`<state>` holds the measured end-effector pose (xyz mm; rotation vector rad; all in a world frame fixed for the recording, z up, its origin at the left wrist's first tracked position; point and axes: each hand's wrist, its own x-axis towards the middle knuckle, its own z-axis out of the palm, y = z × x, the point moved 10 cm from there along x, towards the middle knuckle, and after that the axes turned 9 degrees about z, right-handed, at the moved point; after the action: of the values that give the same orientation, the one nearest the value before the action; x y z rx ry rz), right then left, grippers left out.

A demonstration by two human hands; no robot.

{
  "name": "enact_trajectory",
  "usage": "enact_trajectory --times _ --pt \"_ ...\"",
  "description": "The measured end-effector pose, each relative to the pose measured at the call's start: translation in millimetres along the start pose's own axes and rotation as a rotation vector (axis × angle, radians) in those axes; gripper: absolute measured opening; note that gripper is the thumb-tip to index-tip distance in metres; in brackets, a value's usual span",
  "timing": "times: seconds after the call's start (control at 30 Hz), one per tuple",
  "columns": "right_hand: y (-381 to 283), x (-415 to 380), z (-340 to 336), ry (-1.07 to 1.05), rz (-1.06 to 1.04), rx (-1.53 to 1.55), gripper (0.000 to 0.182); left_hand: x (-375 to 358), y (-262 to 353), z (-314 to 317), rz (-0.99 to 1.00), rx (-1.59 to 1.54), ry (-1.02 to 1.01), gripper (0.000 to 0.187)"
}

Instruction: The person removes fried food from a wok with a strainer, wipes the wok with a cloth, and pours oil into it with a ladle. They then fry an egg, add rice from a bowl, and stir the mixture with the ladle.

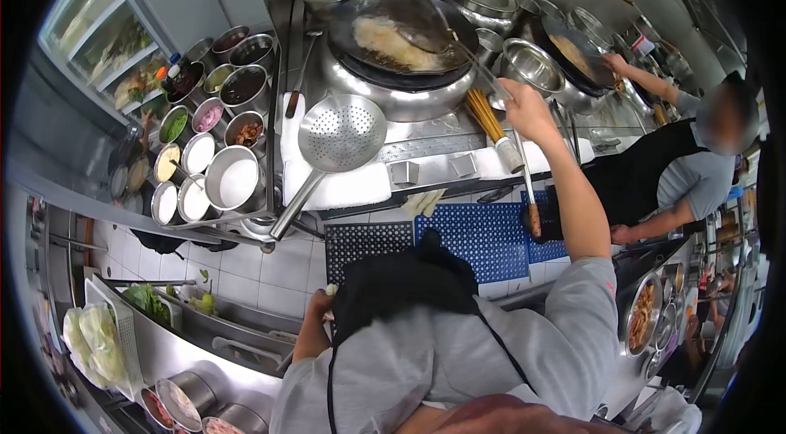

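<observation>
My right hand (528, 110) is closed round the handle of a long ladle (422, 33), whose dark round head is over the wok (348, 37). Pale food (389, 41) bubbles in the wok's oil. Low at my left side, my left hand (321, 303) has its fingers curled at something small and whitish that I cannot make out. A perforated strainer (342, 133) lies on a white cloth (352, 188) in front of the wok. Just left of my right forearm stands a bamboo brush (491, 127), with a wooden-handled utensil (532, 209) beside it.
Pots of sauces and seasonings (231, 176) fill the left shelf. A co-worker (688, 155) stands at a second wok (573, 57) on the right. Steel bowls (532, 64) line the stove. Behind me are a counter (237, 393) and bagged greens (94, 344). Mats (467, 241) cover the floor.
</observation>
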<state>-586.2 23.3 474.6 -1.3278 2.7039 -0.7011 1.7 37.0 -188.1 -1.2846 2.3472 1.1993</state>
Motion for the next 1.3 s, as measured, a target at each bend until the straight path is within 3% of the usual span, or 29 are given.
enact_trajectory --times 0.13,0.17,0.27,0.33,0.4,0.53,0.57,0.73,0.87,0.97,1.13,1.2,1.27,1.3 --pt "4 20 -15 0.142 -0.066 -0.055 0.044 12 11 0 0.006 0.049 -0.116 0.055" --pt "17 28 -8 0.019 0.135 0.075 0.044 12 16 -6 -0.026 0.011 -0.103 0.055" --pt "42 57 26 -0.203 0.331 0.216 0.047 2 45 -31 -0.06 -0.034 -0.052 0.055" --pt "44 63 35 -0.293 0.409 0.38 0.052 7 51 -31 0.003 0.03 -0.017 0.056" --pt "51 65 44 -0.392 0.494 0.537 0.057 1 43 -25 -0.079 -0.065 -0.012 0.057" --pt "65 66 58 -0.618 0.633 0.775 0.053 -12 59 -16 -0.081 -0.003 0.029 0.058" --pt "73 69 72 -0.67 0.651 0.856 0.043 -14 60 -13 -0.116 -0.064 -0.002 0.058" --pt "82 78 149 -1.014 0.644 1.224 0.025 -36 91 -37 -0.295 -0.236 0.03 0.059" --pt "78 99 194 -0.994 0.65 1.377 0.022 -37 92 -40 -0.296 -0.313 0.08 0.061" --pt "66 97 193 -0.976 0.613 1.381 0.023 -34 101 -69 -0.293 -0.274 0.229 0.061" --pt "59 117 209 -0.933 0.522 1.458 0.025 -59 131 -76 -0.41 -0.324 0.105 0.06" --pt "54 128 202 -0.829 0.499 1.404 0.025 -63 154 -93 -0.406 -0.276 0.166 0.056" --pt "57 124 208 -0.836 0.496 1.359 0.024 -69 138 -59 -0.351 -0.274 0.166 0.054" --pt "60 119 212 -0.839 0.498 1.374 0.024 -53 102 -33 -0.316 -0.186 0.085 0.056"
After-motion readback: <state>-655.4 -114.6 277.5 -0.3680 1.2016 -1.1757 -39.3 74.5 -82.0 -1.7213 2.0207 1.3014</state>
